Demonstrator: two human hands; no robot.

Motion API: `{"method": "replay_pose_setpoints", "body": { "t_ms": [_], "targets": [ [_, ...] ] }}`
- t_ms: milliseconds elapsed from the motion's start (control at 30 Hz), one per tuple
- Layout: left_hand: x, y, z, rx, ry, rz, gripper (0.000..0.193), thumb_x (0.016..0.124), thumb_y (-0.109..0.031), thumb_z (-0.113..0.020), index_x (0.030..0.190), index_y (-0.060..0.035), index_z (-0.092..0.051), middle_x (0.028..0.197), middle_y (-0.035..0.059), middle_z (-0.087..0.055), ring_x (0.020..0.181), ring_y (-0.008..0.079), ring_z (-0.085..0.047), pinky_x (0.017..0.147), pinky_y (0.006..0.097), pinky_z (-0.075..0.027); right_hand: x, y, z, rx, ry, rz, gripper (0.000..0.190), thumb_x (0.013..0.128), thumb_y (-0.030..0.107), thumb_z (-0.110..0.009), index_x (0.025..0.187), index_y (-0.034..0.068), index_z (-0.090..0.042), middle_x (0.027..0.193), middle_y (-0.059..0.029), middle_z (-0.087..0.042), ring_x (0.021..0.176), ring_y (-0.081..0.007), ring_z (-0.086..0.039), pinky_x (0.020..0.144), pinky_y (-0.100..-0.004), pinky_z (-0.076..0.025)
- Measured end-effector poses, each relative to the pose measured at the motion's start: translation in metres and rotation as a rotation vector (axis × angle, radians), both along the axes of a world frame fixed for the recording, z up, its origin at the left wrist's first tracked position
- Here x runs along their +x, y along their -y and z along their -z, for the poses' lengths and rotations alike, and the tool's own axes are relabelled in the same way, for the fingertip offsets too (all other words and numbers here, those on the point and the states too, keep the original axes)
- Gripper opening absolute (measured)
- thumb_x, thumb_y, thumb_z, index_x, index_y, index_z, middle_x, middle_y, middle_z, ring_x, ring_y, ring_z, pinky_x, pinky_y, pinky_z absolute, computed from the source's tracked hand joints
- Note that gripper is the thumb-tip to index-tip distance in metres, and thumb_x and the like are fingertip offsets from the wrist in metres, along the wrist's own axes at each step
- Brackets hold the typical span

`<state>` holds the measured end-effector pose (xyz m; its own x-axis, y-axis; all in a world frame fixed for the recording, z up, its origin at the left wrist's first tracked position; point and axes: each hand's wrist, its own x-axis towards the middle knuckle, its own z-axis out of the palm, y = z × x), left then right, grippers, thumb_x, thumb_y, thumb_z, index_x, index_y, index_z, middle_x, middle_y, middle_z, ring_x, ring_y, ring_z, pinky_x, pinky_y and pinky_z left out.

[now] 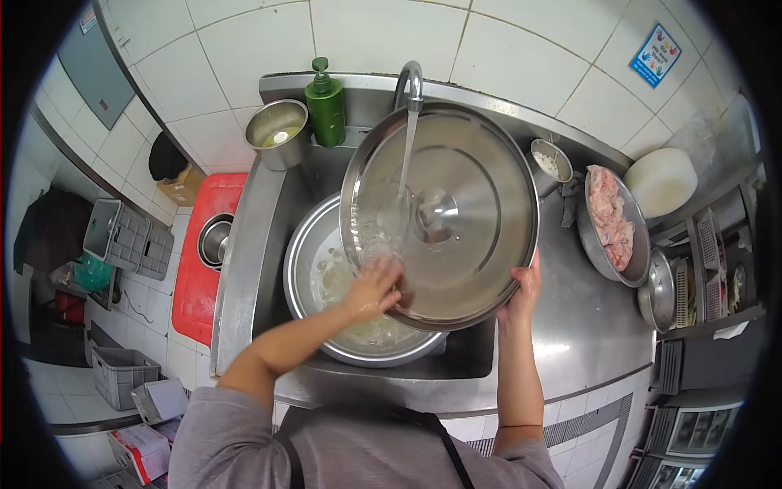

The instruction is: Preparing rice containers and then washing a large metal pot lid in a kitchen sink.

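Observation:
A large round stainless-steel pot lid is tilted under the running faucet, with water splashing on its left part. My right hand grips the lid's lower right rim. My left hand is on or just over the lid's lower left part, blurred, below the water stream; whether it holds a small thing cannot be told. Beneath the lid a wide metal basin with cloudy water stands in the sink. The lid hides part of the basin.
Behind the sink's left side stand a steel pot and a green pump bottle. On the right are a small metal cup, a grey cloth and a metal bowl of raw meat. A red lid lies left of the sink.

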<state>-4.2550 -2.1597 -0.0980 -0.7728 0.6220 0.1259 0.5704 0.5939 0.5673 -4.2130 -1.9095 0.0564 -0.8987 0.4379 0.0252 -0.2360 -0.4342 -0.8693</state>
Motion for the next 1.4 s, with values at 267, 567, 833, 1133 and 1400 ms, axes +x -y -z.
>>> {"method": "replay_pose_setpoints", "body": {
  "t_ms": [267,567,833,1133,1400],
  "targets": [
    [-0.028,0.082,-0.045,0.816,1.13,-0.985,0.059,0.076,-0.03,-0.06,0.128,-0.011,-0.04,0.138,0.0126,-0.029,0.123,0.0341,-0.031,0.096,0.042,-0.032,0.024,-0.019,0.066,-0.426,0.39,-0.034,0.048,0.065,0.018,-0.047,0.108,-0.003,-0.047,0.1,-0.0148,-0.056,0.093,-0.0292,-0.054,0.081,-0.0376,-0.047],
    [-0.018,0.143,-0.209,0.568,0.345,-0.574,0.066,0.066,0.005,-0.039,0.131,0.0011,-0.033,0.112,0.0104,-0.054,0.097,0.0123,-0.051,0.081,0.0221,-0.04,0.043,0.096,0.197,-0.634,0.887,-0.445,0.037,0.078,0.013,-0.044,0.112,-0.002,-0.046,0.109,-0.0175,-0.053,0.102,-0.0296,-0.051,0.091,-0.0436,-0.041],
    [0.042,0.142,-0.208,0.458,-0.163,-0.515,0.071,0.061,0.006,-0.037,0.132,0.0009,-0.031,0.127,0.0186,-0.042,0.119,0.0238,-0.042,0.097,0.0294,-0.032,-0.107,0.136,0.215,-0.435,0.797,-0.424,0.032,0.086,0.016,-0.049,0.114,0.0,-0.046,0.112,-0.0162,-0.053,0.1,-0.0282,-0.054,0.083,-0.0435,-0.047],
    [0.048,0.127,-0.027,1.022,1.027,-1.105,0.022,0.082,0.002,-0.043,0.104,0.0012,-0.047,0.103,0.0121,-0.051,0.088,0.0285,-0.058,0.074,0.0367,-0.053,-0.155,0.036,0.074,0.321,0.162,-0.064,0.023,0.079,0.017,-0.063,0.097,0.003,-0.064,0.093,-0.0059,-0.059,0.088,-0.0148,-0.054,0.081,-0.0263,-0.039],
    [-0.017,0.081,0.037,1.412,1.598,-0.693,0.026,0.087,-0.002,-0.039,0.112,0.0018,-0.044,0.109,0.015,-0.05,0.091,0.0269,-0.058,0.078,0.0298,-0.052,-0.064,0.029,-0.078,1.108,-0.535,0.069,0.032,0.064,-0.01,-0.053,0.087,0.007,-0.068,0.085,-0.0048,-0.059,0.081,-0.0177,-0.054,0.073,-0.0251,-0.043]
  ]
}}
